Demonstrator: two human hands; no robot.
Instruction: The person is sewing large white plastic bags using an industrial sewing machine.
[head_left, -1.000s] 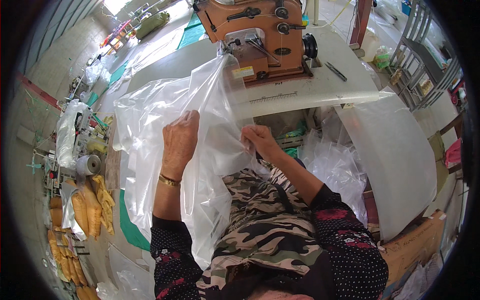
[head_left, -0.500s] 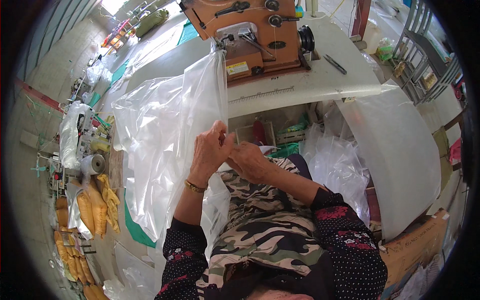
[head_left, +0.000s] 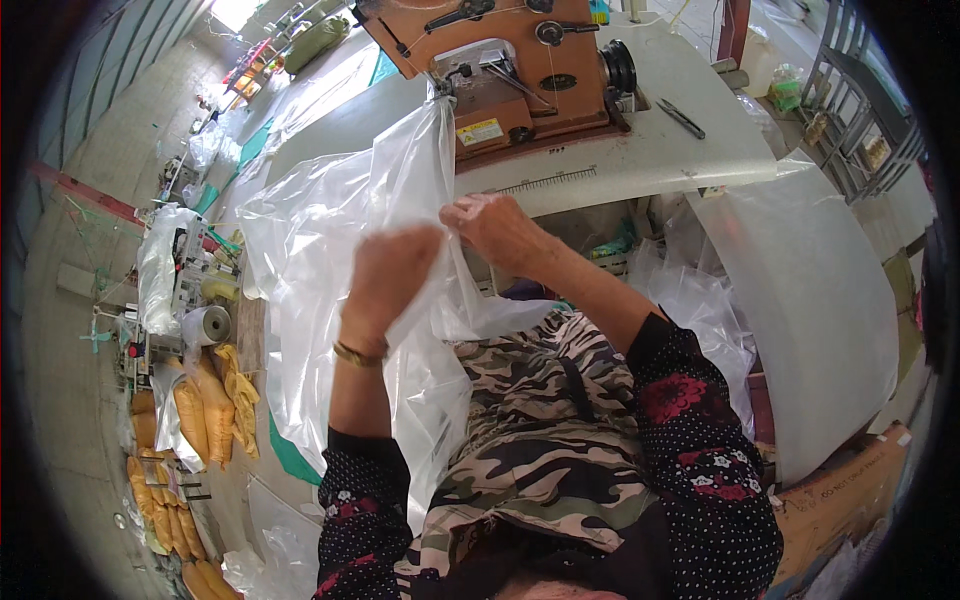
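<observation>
Two bare hands, one sheet of clear plastic film [head_left: 320,225], middle of the frame. Film's upper corner sits gathered at the needle end [head_left: 438,92] of a brown sewing machine [head_left: 560,85], upper middle. From there it fans down and left, over the left part of the worktop [head_left: 680,165], its lower part dropping toward the camouflage-patterned lap [head_left: 560,430].

Long axis: roughly up and down the frame, top at the needle end, foot near lower centre. Right-hand border hangs nearly straight below the needle end, down to where the hands meet it.

Right hand [head_left: 492,228] just right of that border, fingers curled, fingertips on the film; seems to pinch the edge. Left hand [head_left: 392,275] lies over the film, slightly lower and to the left, folded like a loose fist. Motion blur there: cannot tell whether it grips film. Hands near each other, a small gap between them.

Right hand looks marginally nearer the needle end; both sit below it. Most of the film's spread lies left of the right hand. Dark snips [head_left: 682,118] rest on the worktop, upper right, well apart from both hands.
</observation>
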